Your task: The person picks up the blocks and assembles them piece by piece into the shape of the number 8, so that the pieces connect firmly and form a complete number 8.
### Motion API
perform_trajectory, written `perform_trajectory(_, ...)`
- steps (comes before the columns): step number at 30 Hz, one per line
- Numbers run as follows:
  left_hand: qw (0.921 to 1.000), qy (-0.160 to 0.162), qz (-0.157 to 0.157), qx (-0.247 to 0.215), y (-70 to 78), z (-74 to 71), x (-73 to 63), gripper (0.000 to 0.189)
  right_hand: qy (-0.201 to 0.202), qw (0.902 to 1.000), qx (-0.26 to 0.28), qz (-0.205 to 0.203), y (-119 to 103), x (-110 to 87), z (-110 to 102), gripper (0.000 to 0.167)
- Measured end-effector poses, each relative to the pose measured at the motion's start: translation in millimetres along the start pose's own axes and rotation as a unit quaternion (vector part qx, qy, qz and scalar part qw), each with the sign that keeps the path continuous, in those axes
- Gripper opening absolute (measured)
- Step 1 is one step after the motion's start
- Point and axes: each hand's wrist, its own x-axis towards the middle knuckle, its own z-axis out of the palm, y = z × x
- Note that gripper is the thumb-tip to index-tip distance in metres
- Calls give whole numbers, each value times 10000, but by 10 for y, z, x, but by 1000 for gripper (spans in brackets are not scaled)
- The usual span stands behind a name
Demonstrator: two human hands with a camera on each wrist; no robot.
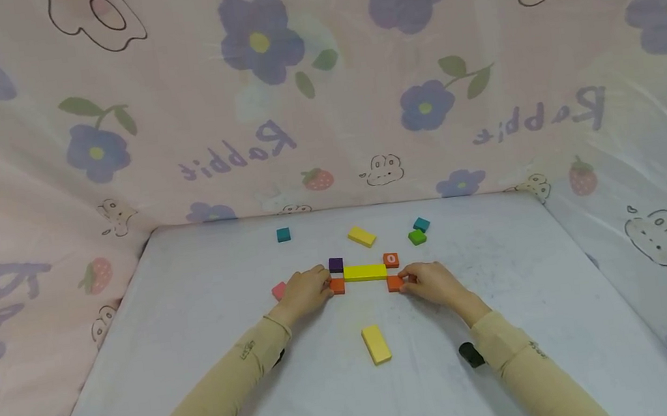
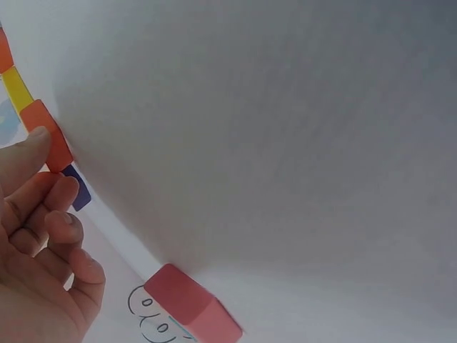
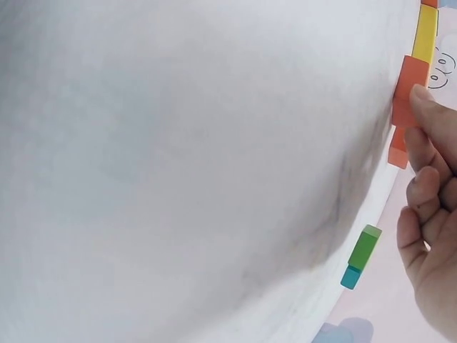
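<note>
My left hand (image 1: 307, 292) pinches an orange block (image 1: 338, 286) between thumb and forefinger, beside the left end of a long yellow block (image 1: 365, 273). A purple block (image 1: 336, 265) sits just behind that orange one. At the opposite end, my right hand (image 1: 435, 283) pinches a second orange block (image 3: 410, 91). Behind it lies another orange block (image 1: 391, 260) with a white mark on top. In both wrist views the thumb presses the near face of the orange block, while the other fingers curl loosely. A pink block (image 2: 193, 304) lies just left of my left hand.
Toward the back lie a teal block (image 1: 284, 235), a yellow block (image 1: 362, 236), and a green block (image 1: 417, 237) touching another teal one (image 1: 422, 224). Nearer me is a yellow block (image 1: 376, 344). A dark cylinder (image 1: 471, 355) sits by my right forearm. Patterned fabric walls surround the white table (image 1: 331, 407).
</note>
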Motion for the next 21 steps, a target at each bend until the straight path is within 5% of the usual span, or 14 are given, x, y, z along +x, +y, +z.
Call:
perform_trajectory(13,9998,153,124,0,2,-13,-26,16,79,9999,58,-84,-24,-21,-5,29)
perform_trajectory(21,9995,263,155,-83,2,-6,-45,16,454,9938,-819,-602,-78,-38,-3,29)
